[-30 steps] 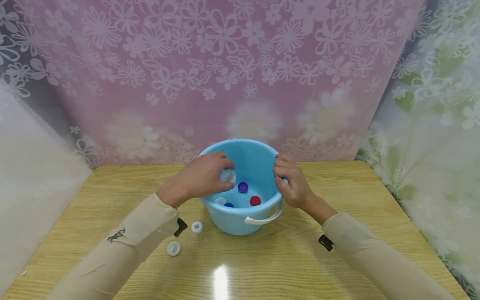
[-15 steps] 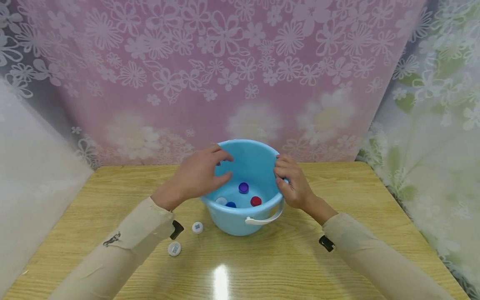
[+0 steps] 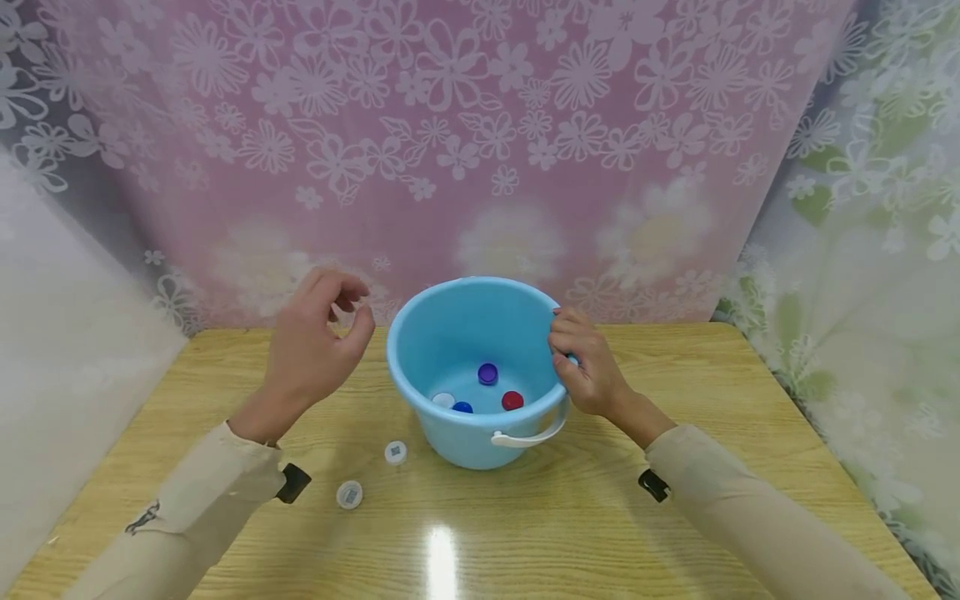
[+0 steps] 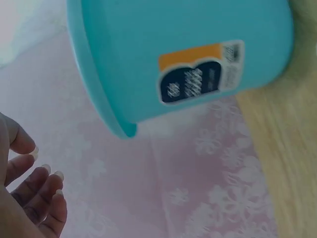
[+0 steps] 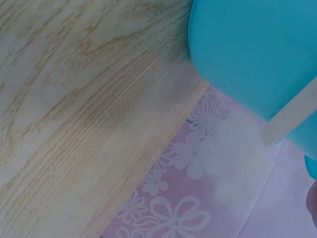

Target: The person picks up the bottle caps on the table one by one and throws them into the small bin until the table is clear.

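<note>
A light blue bucket stands upright on the table. Inside it, at the bottom, lie a purple bottle cap, a red cap, a blue cap and a whitish round piece. My right hand grips the bucket's rim on the right, near the white handle. Left of the bucket, apart from it, my left hand hangs in the air with loosely bent fingers and holds nothing. In the left wrist view its fingertips face the bucket's labelled side.
Two white caps with printed marks, one nearer the bucket and one farther forward, lie on the wooden table. A pink flowered curtain hangs behind the table's back edge.
My left hand let go of a clear round piece inside the bucket, then moved out over the rim to the left. My right hand stays on the rim.
</note>
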`<action>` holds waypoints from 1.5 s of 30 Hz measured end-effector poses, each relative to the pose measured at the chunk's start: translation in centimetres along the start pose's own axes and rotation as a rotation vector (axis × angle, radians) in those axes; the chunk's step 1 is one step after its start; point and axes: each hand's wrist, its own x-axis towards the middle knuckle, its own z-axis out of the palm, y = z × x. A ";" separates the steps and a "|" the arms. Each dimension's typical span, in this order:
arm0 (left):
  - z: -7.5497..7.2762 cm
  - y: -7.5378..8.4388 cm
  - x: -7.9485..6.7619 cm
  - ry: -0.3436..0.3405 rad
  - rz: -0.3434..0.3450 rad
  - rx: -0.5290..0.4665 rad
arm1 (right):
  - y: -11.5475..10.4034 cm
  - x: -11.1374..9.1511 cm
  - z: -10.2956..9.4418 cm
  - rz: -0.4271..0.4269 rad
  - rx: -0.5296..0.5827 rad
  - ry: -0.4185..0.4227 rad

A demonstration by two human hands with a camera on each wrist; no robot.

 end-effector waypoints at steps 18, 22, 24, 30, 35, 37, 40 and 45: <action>-1.7 -3.6 -8.3 -0.548 -0.299 0.247 | 0.0 0.0 0.1 0.000 -0.011 -0.003; -1.5 -3.6 -10.0 -0.638 -0.305 0.240 | 0.0 0.1 0.1 0.005 -0.012 0.000; -1.3 -3.6 -10.8 -0.689 -0.319 0.225 | 0.0 0.1 0.1 0.009 -0.012 0.001; -0.7 -3.5 -12.9 -0.806 -0.346 0.213 | 0.0 0.0 0.1 0.017 -0.006 0.009; -0.6 -2.9 -13.8 -0.834 -0.361 0.236 | 0.0 0.0 0.1 0.014 -0.011 0.012; -0.5 -2.6 -14.1 -0.836 -0.367 0.248 | 0.0 0.0 0.1 0.012 -0.013 0.014; -0.5 -2.4 -14.6 -0.839 -0.375 0.255 | 0.0 0.0 0.1 0.010 -0.015 0.016; -0.3 -2.5 -15.3 -0.835 -0.369 0.244 | -0.1 0.1 0.1 0.013 -0.013 0.016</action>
